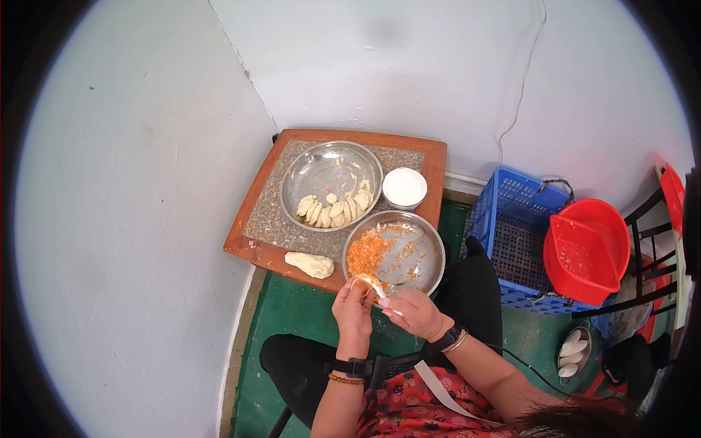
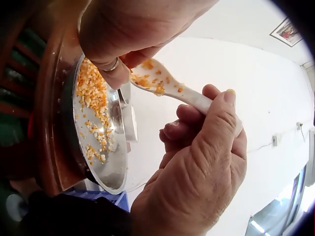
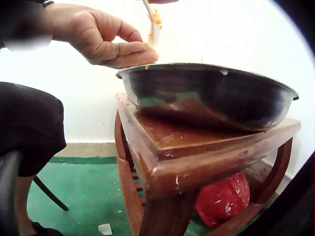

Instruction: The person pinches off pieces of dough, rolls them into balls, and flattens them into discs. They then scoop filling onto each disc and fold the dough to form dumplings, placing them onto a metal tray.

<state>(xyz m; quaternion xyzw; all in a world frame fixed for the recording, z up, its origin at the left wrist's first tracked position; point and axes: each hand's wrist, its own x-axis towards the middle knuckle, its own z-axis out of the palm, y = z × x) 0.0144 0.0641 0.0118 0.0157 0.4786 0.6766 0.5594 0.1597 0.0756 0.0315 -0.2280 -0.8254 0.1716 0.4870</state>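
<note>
My right hand (image 1: 416,314) grips the handle of a white spoon (image 2: 197,101), its bowl smeared with orange and white bits of filling. That bowl points in toward my left hand (image 1: 353,310), whose thumb and fingers pinch a dumpling wrapper (image 3: 150,47); only a thin pale edge of it shows, the rest hidden by the fingers. Both hands are at the near rim of a steel basin (image 1: 440,252) with chopped orange filling (image 1: 367,250) heaped on its left side. A log of dough (image 1: 310,265) lies on the table edge, left of the basin.
Folded dumplings (image 1: 337,213) line the near side of a large steel tray (image 1: 314,164) on the wooden table (image 1: 263,248). A bowl of white flour (image 1: 404,187) stands beside it. On the floor at right are a blue crate (image 1: 504,197) and a red basin (image 1: 602,219).
</note>
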